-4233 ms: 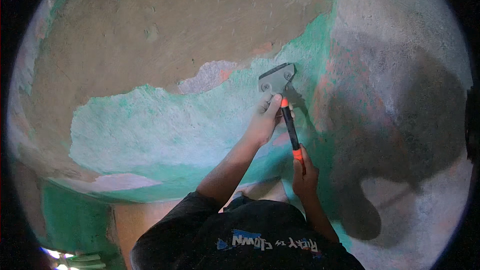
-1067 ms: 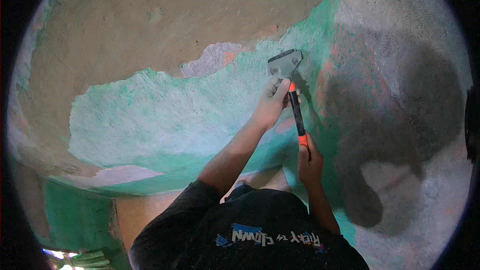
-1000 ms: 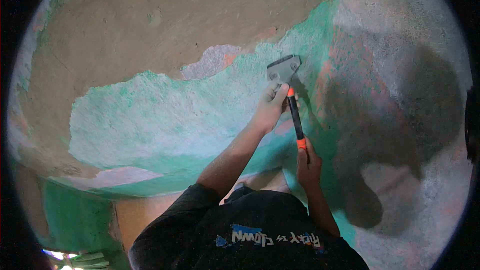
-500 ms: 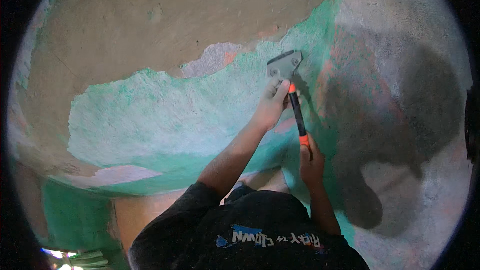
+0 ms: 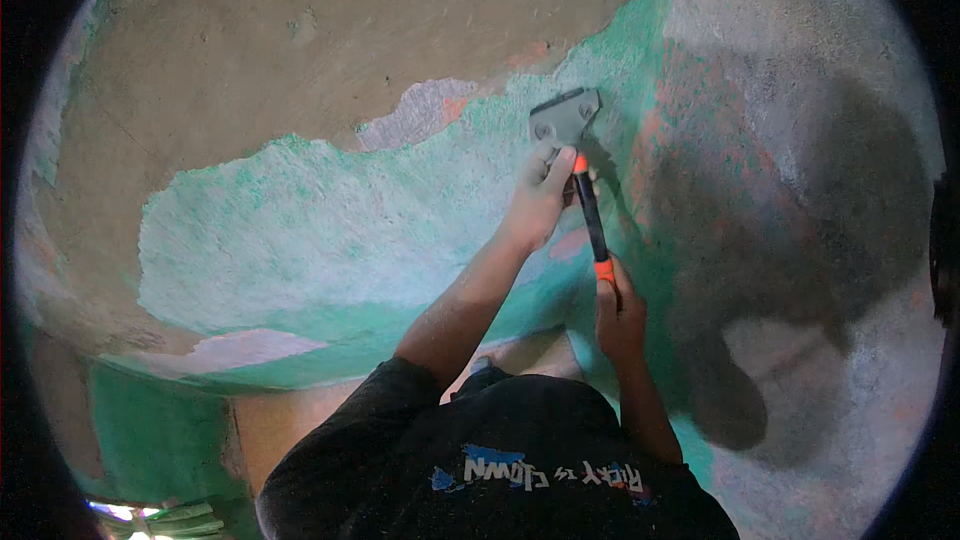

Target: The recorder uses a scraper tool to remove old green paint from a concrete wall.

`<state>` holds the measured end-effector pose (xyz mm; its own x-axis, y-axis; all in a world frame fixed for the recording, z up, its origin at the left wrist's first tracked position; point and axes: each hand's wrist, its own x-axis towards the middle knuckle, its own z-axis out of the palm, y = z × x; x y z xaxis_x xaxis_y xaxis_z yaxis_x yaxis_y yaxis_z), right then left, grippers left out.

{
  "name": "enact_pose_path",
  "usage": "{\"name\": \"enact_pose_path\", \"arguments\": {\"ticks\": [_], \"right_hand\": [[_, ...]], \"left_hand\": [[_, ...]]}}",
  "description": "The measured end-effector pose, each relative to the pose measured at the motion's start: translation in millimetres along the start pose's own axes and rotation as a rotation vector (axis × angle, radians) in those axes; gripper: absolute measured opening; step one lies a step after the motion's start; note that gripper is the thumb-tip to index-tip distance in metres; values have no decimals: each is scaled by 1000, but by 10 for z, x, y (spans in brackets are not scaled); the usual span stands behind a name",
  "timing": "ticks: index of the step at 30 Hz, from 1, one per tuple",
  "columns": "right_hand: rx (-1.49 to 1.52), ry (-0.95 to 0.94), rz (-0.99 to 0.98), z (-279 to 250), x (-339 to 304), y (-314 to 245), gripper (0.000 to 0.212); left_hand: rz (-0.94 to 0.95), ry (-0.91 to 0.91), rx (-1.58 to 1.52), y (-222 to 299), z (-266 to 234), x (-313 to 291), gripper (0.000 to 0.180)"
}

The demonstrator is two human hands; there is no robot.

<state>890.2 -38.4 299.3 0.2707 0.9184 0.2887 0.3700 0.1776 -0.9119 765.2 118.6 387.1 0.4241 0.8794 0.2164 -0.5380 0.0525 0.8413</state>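
Observation:
A long-handled scraper (image 5: pixel 566 118) with a grey metal head and a black and orange handle lies against the wall, its wide blade edge toward the top. My left hand (image 5: pixel 545 190) grips it just below the head, thumb along the orange collar. Lower down, my right hand (image 5: pixel 622 318) is wrapped round the end of the handle. Under the blade is a band of pale green paint (image 5: pixel 330 230) with a ragged upper edge, and above that edge shows bare brown plaster (image 5: pixel 240 50).
An adjoining wall (image 5: pixel 800 240), grey with orange and green patches, meets this one at a corner on the right; dark shadows fall on it. Greyish patches (image 5: pixel 425 112) interrupt the paint edge. A tan surface (image 5: pixel 290 420) lies below, and green stalk-like things (image 5: pixel 175 520) at the lower left.
The scraper and both hands have shifted slightly up and left in the picture. Both hands keep their hold on it.

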Motion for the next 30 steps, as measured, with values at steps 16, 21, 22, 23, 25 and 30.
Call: {"name": "enact_pose_path", "arguments": {"ticks": [16, 21, 22, 23, 25, 30], "right_hand": [[23, -13, 33, 0, -14, 125, 53], [3, 19, -7, -46, 19, -23, 50], [-28, 6, 28, -58, 25, -52, 52], [-26, 2, 19, -39, -1, 50, 52], [-24, 13, -3, -8, -59, 129, 52], [-11, 4, 0, -29, 40, 51, 52]], "left_hand": [[-42, -7, 18, -71, -50, 0, 20], [0, -11, 44, 35, 44, 48, 21], [2, -12, 45, 6, 25, 29, 21], [-10, 7, 33, -64, -13, 1, 21], [-22, 24, 21, -145, -53, -2, 22], [1, -16, -2, -53, -20, 67, 22]]}}
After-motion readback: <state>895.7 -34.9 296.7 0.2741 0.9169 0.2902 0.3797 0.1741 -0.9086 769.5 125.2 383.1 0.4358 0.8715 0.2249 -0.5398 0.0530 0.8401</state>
